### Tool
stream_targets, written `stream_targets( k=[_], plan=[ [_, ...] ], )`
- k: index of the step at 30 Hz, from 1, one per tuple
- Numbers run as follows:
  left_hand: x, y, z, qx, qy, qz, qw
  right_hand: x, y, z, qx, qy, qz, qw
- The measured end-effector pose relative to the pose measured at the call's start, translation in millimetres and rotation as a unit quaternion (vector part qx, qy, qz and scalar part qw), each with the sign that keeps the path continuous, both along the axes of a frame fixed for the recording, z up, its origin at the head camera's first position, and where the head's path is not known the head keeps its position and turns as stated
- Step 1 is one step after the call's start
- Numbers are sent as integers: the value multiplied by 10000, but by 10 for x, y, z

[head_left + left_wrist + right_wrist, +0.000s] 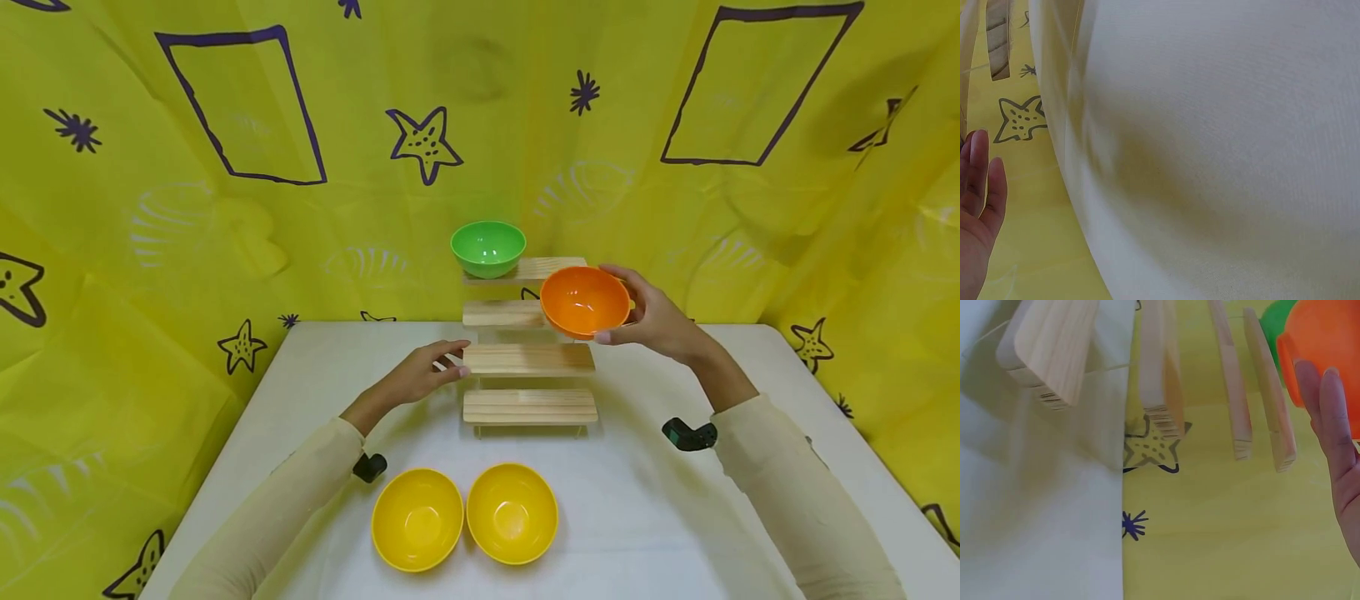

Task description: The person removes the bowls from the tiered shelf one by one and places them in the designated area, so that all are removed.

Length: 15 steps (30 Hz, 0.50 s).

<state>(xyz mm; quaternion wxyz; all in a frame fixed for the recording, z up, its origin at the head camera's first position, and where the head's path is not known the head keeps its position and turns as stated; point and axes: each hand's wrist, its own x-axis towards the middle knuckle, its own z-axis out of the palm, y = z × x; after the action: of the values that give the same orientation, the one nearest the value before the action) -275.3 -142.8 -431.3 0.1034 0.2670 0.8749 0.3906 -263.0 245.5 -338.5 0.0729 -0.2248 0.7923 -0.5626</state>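
My right hand (663,321) holds an orange bowl (585,302) by its right side, thumb in front and fingers behind. The bowl is tipped toward me and overlaps the right part of the upper tiers of a wooden step stand (528,358). In the right wrist view the fingers (1334,412) lie along the orange bowl's wall. My left hand (423,372) grips the left end of the stand's third tier from the top, thumb at the front edge, fingers at the back. A green bowl (488,248) sits on the left of the top tier.
Two yellow bowls, the left one (417,520) and the right one (512,514), stand side by side in front of the stand on the white table (637,533). A yellow patterned cloth (510,100) hangs behind the table and along both sides.
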Motion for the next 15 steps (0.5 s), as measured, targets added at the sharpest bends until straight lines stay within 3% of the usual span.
stream_targets(
  k=[15],
  plan=[
    [8, -8, 17, -37, 70, -41, 10000, 260, 105, -162, 56, 76, 185, 9998]
  ],
)
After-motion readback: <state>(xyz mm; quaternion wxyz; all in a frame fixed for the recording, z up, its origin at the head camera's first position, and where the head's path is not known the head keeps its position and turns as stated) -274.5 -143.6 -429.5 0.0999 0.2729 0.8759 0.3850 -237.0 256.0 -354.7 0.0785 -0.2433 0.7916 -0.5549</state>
